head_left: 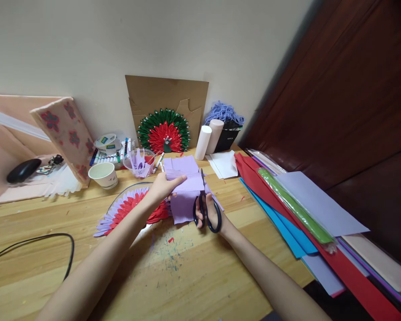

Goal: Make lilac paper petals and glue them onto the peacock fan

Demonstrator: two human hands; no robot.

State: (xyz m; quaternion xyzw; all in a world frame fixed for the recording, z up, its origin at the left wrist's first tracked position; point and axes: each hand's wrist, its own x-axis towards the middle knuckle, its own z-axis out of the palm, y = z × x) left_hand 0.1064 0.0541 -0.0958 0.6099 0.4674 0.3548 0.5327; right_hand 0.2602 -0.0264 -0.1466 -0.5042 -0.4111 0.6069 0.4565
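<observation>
My left hand (167,185) pinches a folded stack of purple paper (190,182), thumb on top. In my right hand (212,214) are black-handled scissors (214,218), fingers through the loops and blades pointing away from me. The blades stand at the right edge of the stack; whether they bite into the paper I cannot tell. More purple paper (183,207) lies beneath on the table. Left of it, partly behind my left forearm, rests a round fan of red and lilac paper petals (125,207).
A cardboard panel (167,93) with a green and red feather fan leans on the wall. A paper cup (103,175), a plastic bowl (139,165) and markers stand back left. White rolls (203,142) stand behind. Coloured sheets (321,200) pile up right; a black cable (71,249) lies front left.
</observation>
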